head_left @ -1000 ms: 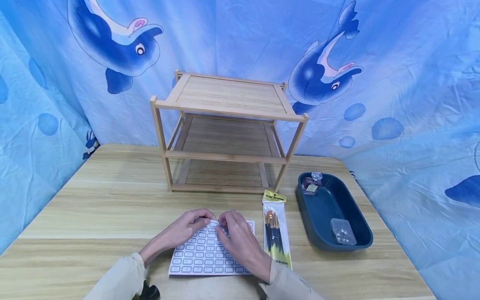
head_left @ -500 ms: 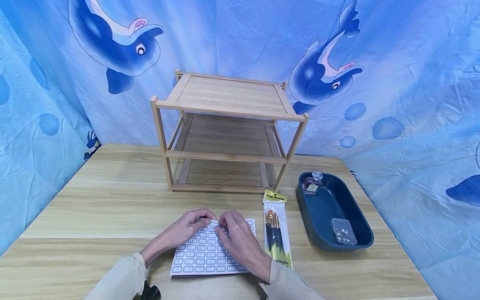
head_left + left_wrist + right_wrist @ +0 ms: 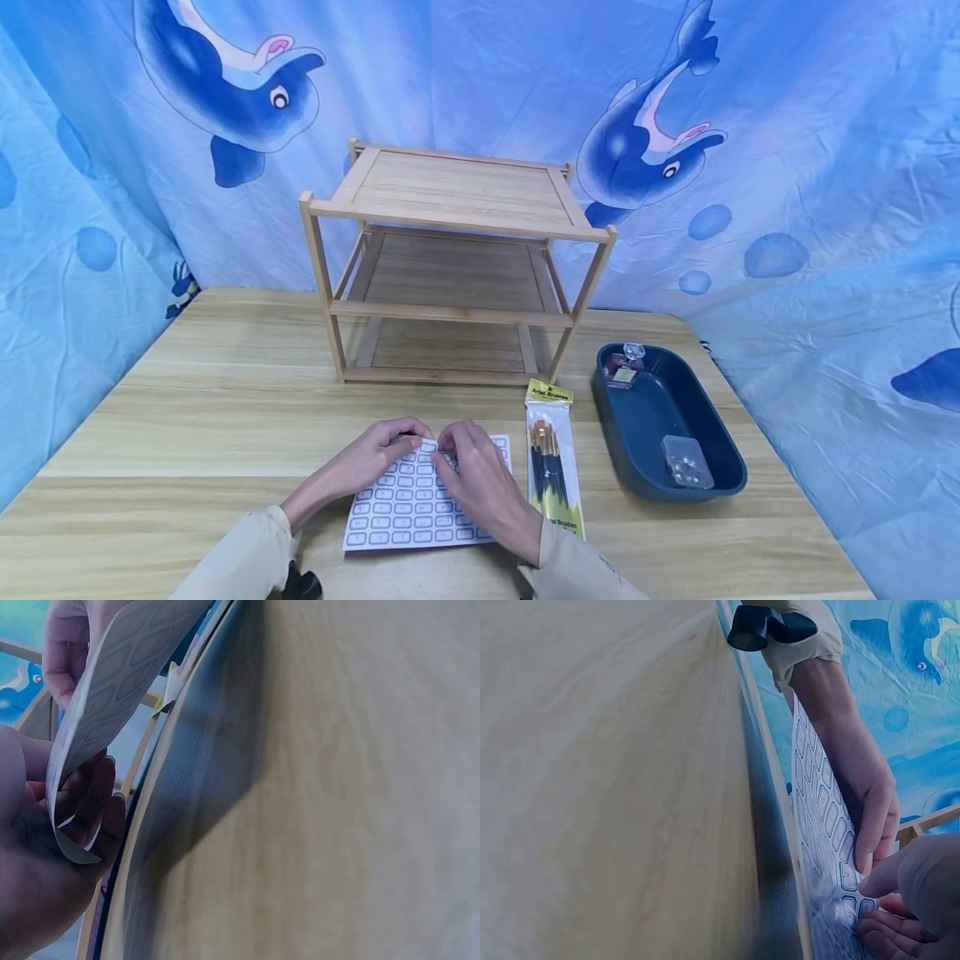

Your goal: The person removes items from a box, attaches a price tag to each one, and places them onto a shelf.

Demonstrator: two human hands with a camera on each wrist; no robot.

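Observation:
A white sticker sheet (image 3: 405, 508), printed with rows of blue-outlined rounded boxes, is held above the table in front of me. My left hand (image 3: 367, 458) grips its top left corner between thumb and fingers. Close beside it, my right hand (image 3: 483, 487) pinches the sheet near the top edge and covers part of its right side. In the left wrist view the sheet (image 3: 112, 682) bends, its corner curling inside the left palm. The right wrist view has both thumbs on the printed face, with the right fingertips partly hidden.
A pack of artist brushes (image 3: 551, 458) lies right of the sheet. Beyond it stands a dark blue tub (image 3: 618, 454) holding a small bottle (image 3: 622, 371) and a clear plastic box (image 3: 686, 462). A three-tier wooden shelf (image 3: 457, 312) stands behind, before a blue dolphin curtain (image 3: 495, 75).
The lower left corner of the sheet has shifted slightly to the right, and the sheet tilts a little more. Both hands stay in nearly the same place.

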